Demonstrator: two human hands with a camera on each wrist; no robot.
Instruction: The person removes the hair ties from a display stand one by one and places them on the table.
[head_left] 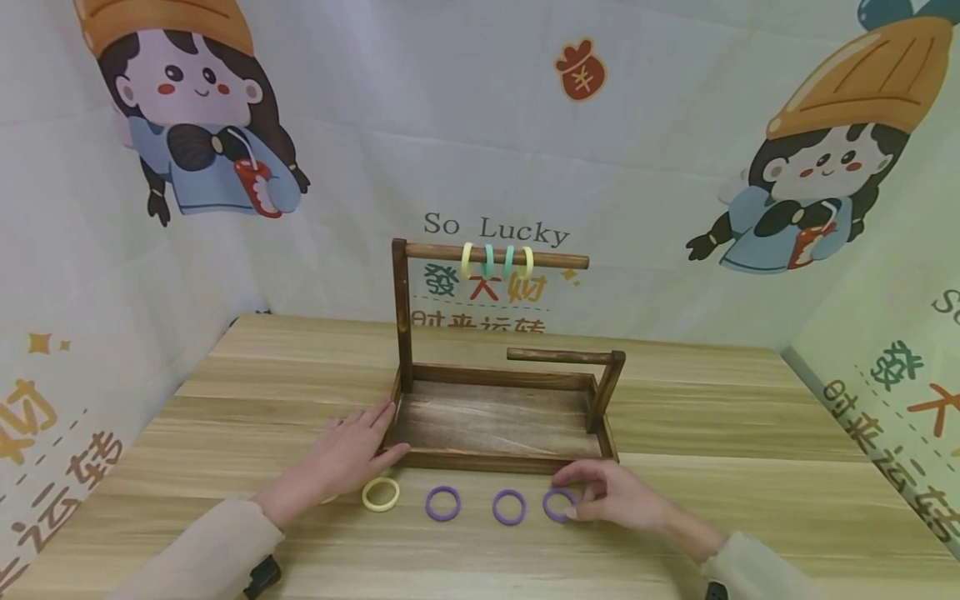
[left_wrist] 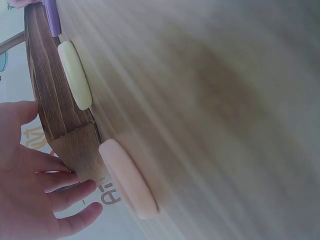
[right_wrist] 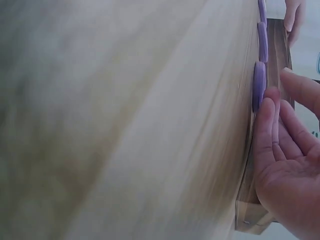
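My two hands are well apart. My left hand (head_left: 348,446) lies with its fingers stretched out at the left end of the wooden tray (head_left: 495,462). My right hand (head_left: 611,496) is loosely bent at the rightmost purple ring (right_wrist: 258,86), thumb and forefinger separated; I cannot tell whether I touch it. That ring lies flat on the table (head_left: 750,433) in front of the tray, in a row with two more purple rings (right_wrist: 263,42), a pale yellow ring (left_wrist: 75,75) and, near my left wrist, a peach ring (left_wrist: 128,179). Two yellow and two teal rings (head_left: 489,261) hang from the upper bar (head_left: 435,251).
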